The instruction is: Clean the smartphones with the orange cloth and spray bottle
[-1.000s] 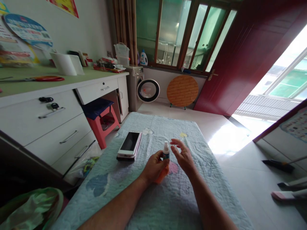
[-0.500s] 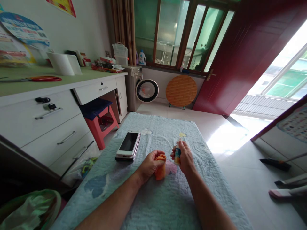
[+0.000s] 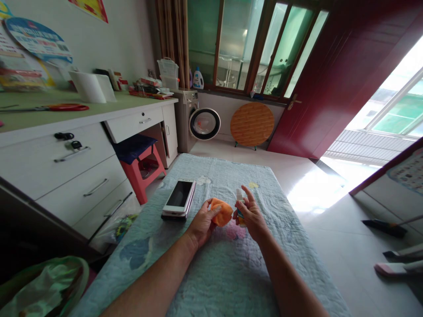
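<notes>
Folded in my left hand (image 3: 202, 222) is an orange cloth (image 3: 222, 212), its broad side turned up. My right hand (image 3: 251, 215) is wrapped round a small spray bottle (image 3: 241, 216) with a pale top and a coloured label. Its index finger is lifted off, near the bottle's top. The bottle stands upright just right of the cloth, with a small gap between them. To the left, a white smartphone (image 3: 179, 193) lies face up with a dark screen, stacked on another flat, dark-edged thing. Both hands are above a light blue quilted cover (image 3: 211, 273).
On the left a white desk (image 3: 139, 110) carries a paper roll (image 3: 87, 87) and red-handled scissors (image 3: 66, 107). A red stool (image 3: 137, 176) stands beneath it. Behind are a washing machine (image 3: 185, 119) with its door open and a round wooden tabletop (image 3: 252, 124). A bin (image 3: 84, 270) is at lower left.
My left hand has turned the orange cloth from hanging down to lying broad side up, nearer the bottle. My right index finger has lifted, uncovering the bottle's top.
</notes>
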Motion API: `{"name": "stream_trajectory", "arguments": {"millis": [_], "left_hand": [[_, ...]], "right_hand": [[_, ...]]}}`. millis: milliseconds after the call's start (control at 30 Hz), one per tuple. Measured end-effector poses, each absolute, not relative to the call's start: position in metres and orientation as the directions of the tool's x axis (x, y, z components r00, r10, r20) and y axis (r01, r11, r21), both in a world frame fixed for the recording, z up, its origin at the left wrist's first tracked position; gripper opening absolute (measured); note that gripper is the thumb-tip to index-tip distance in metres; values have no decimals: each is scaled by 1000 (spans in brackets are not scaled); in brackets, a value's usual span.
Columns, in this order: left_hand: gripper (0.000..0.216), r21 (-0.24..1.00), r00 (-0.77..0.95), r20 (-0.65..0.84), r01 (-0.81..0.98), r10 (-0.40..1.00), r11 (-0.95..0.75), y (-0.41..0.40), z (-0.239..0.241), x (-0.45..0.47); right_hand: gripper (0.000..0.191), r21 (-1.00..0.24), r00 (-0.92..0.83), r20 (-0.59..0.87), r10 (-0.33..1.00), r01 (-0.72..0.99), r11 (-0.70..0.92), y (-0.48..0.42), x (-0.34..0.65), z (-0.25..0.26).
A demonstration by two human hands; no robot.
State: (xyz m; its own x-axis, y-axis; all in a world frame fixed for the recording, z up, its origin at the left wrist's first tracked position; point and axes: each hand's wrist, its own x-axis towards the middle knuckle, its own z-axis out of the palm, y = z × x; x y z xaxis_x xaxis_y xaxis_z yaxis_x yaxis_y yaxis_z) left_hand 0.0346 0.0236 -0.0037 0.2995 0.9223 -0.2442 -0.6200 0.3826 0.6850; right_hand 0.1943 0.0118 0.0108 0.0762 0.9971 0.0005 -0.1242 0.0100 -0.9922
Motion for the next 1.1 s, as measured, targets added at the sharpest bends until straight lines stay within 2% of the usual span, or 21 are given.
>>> {"name": "stream_trajectory", "arguments": {"millis": [100, 167, 267, 367, 500, 633, 1100], "left_hand": [[47, 689, 284, -243, -623, 928, 371, 25, -3, 33], [39, 682, 299, -232, -629, 926, 374, 25, -3, 32], [26, 659, 323, -228, -644, 919, 389, 27, -3, 32], [20, 619, 340, -252, -663, 906, 421, 29, -4, 30], [14, 573, 317, -310, -690, 896, 442, 31, -6, 28], [15, 590, 273, -354, -677, 894, 440, 31, -6, 29], [11, 518, 234, -407, -737, 883, 434, 34, -5, 32]], "right_hand": [[70, -995, 38, 49, 998, 86, 45, 11, 195, 10], [64, -965, -25, 91, 996, 244, 95, 9, 195, 9], [56, -854, -110, 216, 970, 460, 242, 6, 193, 8], [55, -746, -161, 297, 941, 576, 334, 5, 190, 6], [59, -688, -183, 318, 930, 630, 360, 5, 187, 3], [60, -635, -199, 332, 922, 676, 374, 4, 184, 0], [66, -520, -225, 307, 925, 774, 361, 5, 182, -6]]}}
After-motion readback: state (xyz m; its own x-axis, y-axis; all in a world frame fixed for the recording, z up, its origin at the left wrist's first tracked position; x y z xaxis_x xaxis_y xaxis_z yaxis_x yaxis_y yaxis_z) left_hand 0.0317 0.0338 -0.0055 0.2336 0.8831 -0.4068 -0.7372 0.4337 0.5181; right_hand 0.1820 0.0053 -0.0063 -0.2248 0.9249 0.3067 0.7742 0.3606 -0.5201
